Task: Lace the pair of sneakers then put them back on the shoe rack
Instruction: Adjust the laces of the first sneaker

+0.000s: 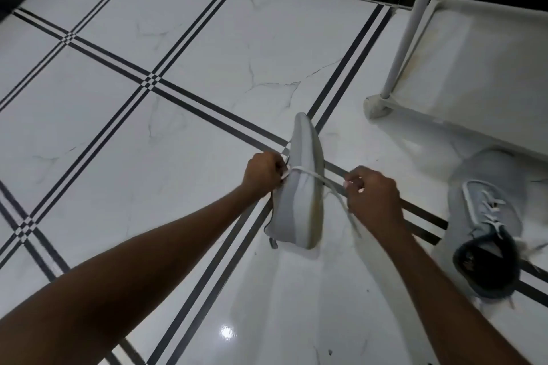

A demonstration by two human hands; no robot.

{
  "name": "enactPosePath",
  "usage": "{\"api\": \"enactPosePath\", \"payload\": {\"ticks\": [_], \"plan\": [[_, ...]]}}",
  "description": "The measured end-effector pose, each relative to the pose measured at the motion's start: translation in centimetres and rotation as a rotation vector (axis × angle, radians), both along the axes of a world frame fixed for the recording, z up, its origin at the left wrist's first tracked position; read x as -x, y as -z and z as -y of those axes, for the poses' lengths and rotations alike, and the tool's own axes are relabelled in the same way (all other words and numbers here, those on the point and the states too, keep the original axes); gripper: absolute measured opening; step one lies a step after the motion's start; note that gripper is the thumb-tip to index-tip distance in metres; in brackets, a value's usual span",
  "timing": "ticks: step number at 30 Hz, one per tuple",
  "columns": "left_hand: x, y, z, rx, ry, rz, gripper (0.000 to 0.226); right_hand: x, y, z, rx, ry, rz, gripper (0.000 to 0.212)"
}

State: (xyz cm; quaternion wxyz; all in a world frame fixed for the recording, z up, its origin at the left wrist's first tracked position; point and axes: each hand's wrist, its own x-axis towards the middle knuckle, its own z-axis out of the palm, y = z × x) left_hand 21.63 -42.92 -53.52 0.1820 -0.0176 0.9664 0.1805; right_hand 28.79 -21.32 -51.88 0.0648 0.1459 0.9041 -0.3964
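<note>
1. Two bare forearms reach in from the near edge, crossing over the white tiled floor (178, 53) with its black triple stripes.
2. At centre, the left hand (262, 170) is closed on one end of a white lace (314, 176), its fingers pinched together against the left side of a light grey sneaker (299, 187).
3. That sneaker is turned on its side, sole edge facing right and toe pointing far; whether its heel touches the floor, I cannot tell.
4. From the left hand, the lace runs across the sneaker's side to the right hand (372, 198), which is curled shut around the other stretch; a loose end trails down towards the near side.
5. On the floor at the right lies the second sneaker (489, 216), upright, laces showing, dark opening nearer the camera.
6. Far right stands the white shoe rack (406, 38), its foot resting on the floor just beyond the second sneaker.
</note>
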Motion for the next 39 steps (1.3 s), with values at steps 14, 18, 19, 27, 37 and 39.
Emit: {"api": "enactPosePath", "payload": {"ticks": [14,18,19,27,37,39], "plan": [[-0.1,-2.3,-2.3,-0.874,-0.258,0.354,0.017,-1.2,-0.4,1.7,-0.18,0.029,-0.238,0.039],[0.0,-2.2,-3.7,-0.54,0.097,0.223,0.01,-0.6,0.3,-0.4,-0.255,0.001,-0.071,0.019],[-0.2,-2.2,-4.2,-0.425,0.192,0.164,0.01,-0.6,0.5,-1.1,-0.257,0.005,-0.049,0.012],[-1.7,-1.4,-4.2,-0.052,0.429,0.009,0.021,-0.8,2.5,-4.4,-0.263,0.048,0.008,0.023],[-3.8,-2.1,-5.8,-0.241,-0.313,0.267,0.069,-0.8,1.6,-4.0,0.028,0.465,0.311,0.041],[-3.9,-1.4,-6.7,-0.537,-0.475,0.494,0.055,0.2,1.7,-3.8,0.396,0.553,0.445,0.047]]}}
